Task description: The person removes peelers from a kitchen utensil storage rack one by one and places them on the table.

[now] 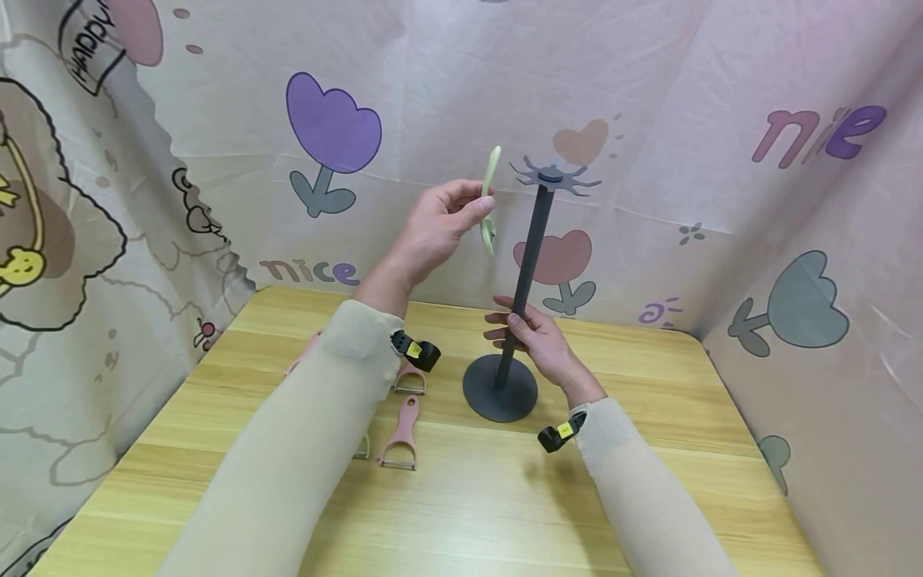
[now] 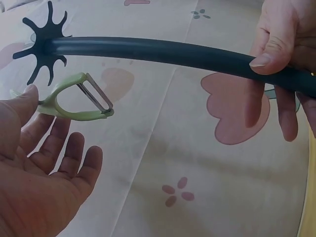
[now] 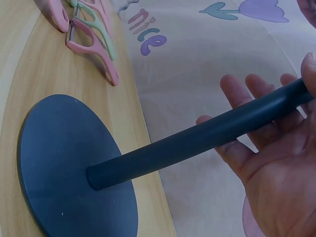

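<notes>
My left hand (image 1: 436, 224) pinches a pale green peeler (image 1: 490, 170) between thumb and fingers, up in the air. In the left wrist view the peeler's handle end is in the grip and its blade head (image 2: 74, 117) points away from the palm. Just right of it is the hooked top (image 1: 551, 176) of a dark upright stand (image 1: 532, 248), whose radiating hooks carry nothing. Low on the pole, my right hand (image 1: 546, 346) holds it between thumb and fingers. The stand's round base (image 1: 479, 393) rests on the table, tilted in the head view.
On the wooden table (image 1: 613, 497), left of the base, lies a pink peeler (image 1: 407, 425). More pink peelers and a green peeler (image 1: 364, 445) are partly hidden by the left sleeve. A printed cloth (image 1: 447, 64) hangs behind and at both sides.
</notes>
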`<state>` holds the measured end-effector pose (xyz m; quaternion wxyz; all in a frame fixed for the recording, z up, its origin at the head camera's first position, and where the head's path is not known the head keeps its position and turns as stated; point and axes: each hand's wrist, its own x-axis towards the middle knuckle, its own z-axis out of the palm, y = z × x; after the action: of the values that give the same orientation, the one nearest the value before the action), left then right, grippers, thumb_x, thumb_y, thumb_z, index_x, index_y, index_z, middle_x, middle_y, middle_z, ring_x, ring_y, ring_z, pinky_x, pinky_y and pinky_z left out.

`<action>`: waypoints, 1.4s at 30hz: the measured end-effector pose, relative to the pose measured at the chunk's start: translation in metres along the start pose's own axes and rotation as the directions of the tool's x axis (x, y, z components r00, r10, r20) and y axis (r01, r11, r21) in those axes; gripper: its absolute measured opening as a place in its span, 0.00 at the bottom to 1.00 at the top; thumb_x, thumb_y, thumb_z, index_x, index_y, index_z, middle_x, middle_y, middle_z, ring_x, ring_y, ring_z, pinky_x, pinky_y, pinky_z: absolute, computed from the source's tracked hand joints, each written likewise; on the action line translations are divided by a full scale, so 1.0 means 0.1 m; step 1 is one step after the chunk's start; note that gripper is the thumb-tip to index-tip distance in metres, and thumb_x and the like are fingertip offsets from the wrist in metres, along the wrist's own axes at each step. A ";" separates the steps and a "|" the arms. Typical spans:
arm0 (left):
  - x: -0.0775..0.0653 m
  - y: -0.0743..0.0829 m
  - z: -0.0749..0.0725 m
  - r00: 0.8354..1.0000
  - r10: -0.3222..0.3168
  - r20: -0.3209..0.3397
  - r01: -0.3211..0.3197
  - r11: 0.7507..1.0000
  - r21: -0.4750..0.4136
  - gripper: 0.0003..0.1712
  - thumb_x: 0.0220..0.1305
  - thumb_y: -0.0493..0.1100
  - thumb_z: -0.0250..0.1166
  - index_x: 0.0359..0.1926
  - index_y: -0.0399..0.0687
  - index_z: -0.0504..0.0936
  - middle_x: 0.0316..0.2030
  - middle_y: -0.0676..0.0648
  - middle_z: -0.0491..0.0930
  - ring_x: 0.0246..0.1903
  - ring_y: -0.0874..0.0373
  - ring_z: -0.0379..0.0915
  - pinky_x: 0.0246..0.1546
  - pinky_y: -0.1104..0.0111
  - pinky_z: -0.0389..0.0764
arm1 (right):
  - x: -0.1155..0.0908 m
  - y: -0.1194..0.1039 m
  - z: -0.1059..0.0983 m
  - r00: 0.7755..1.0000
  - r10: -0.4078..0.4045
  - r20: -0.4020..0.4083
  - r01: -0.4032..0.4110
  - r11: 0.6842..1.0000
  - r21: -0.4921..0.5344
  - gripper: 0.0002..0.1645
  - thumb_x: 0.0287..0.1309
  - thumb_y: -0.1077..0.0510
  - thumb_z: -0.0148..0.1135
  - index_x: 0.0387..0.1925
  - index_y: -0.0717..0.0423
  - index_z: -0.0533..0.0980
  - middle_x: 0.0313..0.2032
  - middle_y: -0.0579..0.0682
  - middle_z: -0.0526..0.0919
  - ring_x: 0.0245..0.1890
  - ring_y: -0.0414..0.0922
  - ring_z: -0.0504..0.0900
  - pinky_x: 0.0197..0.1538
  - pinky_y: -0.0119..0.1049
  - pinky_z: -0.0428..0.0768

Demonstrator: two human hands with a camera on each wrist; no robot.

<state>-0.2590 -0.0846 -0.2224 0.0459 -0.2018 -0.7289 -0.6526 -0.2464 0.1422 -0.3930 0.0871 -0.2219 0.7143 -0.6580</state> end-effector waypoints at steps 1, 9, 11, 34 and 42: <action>-0.02 -0.01 -0.01 1.000 0.000 -0.004 0.000 1.000 0.001 0.18 0.78 0.44 0.64 0.62 0.42 0.82 0.58 0.43 0.84 0.61 0.51 0.79 0.68 0.60 0.75 | 0.00 0.00 0.00 1.000 0.001 -0.002 -0.001 1.000 -0.005 0.26 0.84 0.58 0.48 0.77 0.57 0.67 0.66 0.68 0.78 0.62 0.67 0.82 0.66 0.63 0.77; -0.12 -0.08 -0.09 0.999 0.015 -0.032 -0.016 1.000 -0.022 0.18 0.76 0.42 0.65 0.62 0.41 0.83 0.53 0.42 0.85 0.58 0.50 0.81 0.67 0.60 0.77 | -0.01 0.00 0.00 1.000 0.000 -0.006 0.000 1.000 -0.013 0.26 0.83 0.57 0.49 0.76 0.56 0.67 0.66 0.67 0.79 0.62 0.68 0.82 0.65 0.59 0.79; -0.15 -0.09 -0.12 0.999 0.018 -0.033 -0.020 0.999 -0.035 0.17 0.76 0.41 0.65 0.61 0.41 0.83 0.52 0.42 0.85 0.57 0.50 0.81 0.66 0.61 0.78 | -0.01 0.00 0.00 1.000 -0.002 -0.003 0.002 1.000 -0.012 0.26 0.83 0.56 0.49 0.76 0.57 0.67 0.66 0.68 0.78 0.62 0.68 0.81 0.65 0.60 0.78; -0.53 -0.52 -0.60 0.989 -0.103 -0.107 0.123 0.971 0.203 0.20 0.77 0.48 0.65 0.64 0.45 0.81 0.57 0.45 0.82 0.59 0.53 0.77 0.64 0.58 0.77 | 0.01 -0.02 -0.02 1.000 0.020 -0.008 -0.020 1.000 -0.021 0.28 0.83 0.54 0.50 0.77 0.56 0.66 0.65 0.66 0.79 0.62 0.64 0.83 0.67 0.55 0.79; -0.74 -0.73 -0.73 0.986 -0.116 -0.115 0.152 0.914 0.375 0.22 0.77 0.50 0.65 0.65 0.44 0.80 0.58 0.42 0.83 0.58 0.48 0.78 0.61 0.52 0.78 | 0.01 -0.01 -0.02 1.000 0.014 0.000 -0.014 1.000 -0.010 0.28 0.83 0.54 0.50 0.77 0.56 0.66 0.67 0.72 0.76 0.62 0.66 0.82 0.68 0.58 0.77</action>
<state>-0.2316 -0.1780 -0.3042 0.0725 -0.1088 -0.8515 -0.5078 -0.2474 0.1438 -0.3913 0.0908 -0.2174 0.7190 -0.6539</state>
